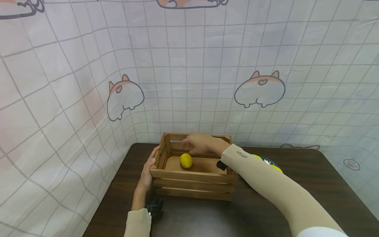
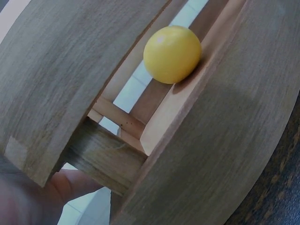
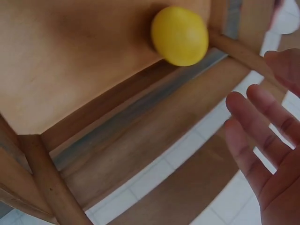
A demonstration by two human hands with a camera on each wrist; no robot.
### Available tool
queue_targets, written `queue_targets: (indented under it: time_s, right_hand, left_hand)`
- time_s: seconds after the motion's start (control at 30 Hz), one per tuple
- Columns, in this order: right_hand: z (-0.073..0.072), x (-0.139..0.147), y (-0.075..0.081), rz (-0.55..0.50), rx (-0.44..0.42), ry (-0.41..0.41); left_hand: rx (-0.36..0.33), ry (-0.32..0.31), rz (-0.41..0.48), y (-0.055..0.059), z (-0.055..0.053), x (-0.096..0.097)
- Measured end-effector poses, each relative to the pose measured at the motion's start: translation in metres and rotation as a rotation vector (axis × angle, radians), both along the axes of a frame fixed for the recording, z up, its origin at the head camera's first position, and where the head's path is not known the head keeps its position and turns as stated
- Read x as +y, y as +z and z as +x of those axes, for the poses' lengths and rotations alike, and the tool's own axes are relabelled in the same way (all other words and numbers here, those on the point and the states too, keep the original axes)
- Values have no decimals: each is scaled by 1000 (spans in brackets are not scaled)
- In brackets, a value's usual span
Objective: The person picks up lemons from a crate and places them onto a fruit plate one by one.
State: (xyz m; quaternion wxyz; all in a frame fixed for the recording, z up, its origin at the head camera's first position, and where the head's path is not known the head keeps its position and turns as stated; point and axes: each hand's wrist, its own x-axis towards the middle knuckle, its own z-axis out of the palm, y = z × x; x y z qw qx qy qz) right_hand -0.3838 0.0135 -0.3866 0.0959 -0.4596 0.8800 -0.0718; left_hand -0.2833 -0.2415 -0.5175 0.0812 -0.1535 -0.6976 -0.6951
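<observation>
A slatted wooden crate [image 1: 193,177] stands on the dark table. Inside it, on the crate's floor, lies a single lemon [image 1: 186,161], which also shows between the slats in the left wrist view. My left hand [image 1: 146,174] grips the crate's left end, fingers at the top edge. Over the crate's interior, just behind and right of the lemon, is my right hand [image 1: 199,144]. In the right wrist view its fingers [image 3: 262,136] are spread and apart from the lemon, holding nothing.
Right of the crate, a dark blue plate [image 1: 268,161] with yellow fruit [image 1: 276,168] is partly hidden by my right sleeve [image 1: 266,181]. A grid-patterned cloth [image 1: 204,65] hangs behind and to the left of the table [image 1: 296,184].
</observation>
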Motion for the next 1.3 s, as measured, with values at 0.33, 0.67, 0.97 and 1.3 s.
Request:
queue_targets:
  time_s: [0.33,0.67,0.97,1.3]
  right_hand:
    - [-20,-8,-24,71,-29,-37]
    - [-30,-10,-36,8,-210,-78]
    - [-35,-17,-40,62,-280,-88]
    - [-39,-24,-53,90,-422,-104]
  left_hand:
    - [-15,-21,35,-2,0,0]
    - [-18,-20,34,-2,-1,1]
    - [-32,-4,30,0,0,-2]
    - [-37,-6,21,-2,1,-1]
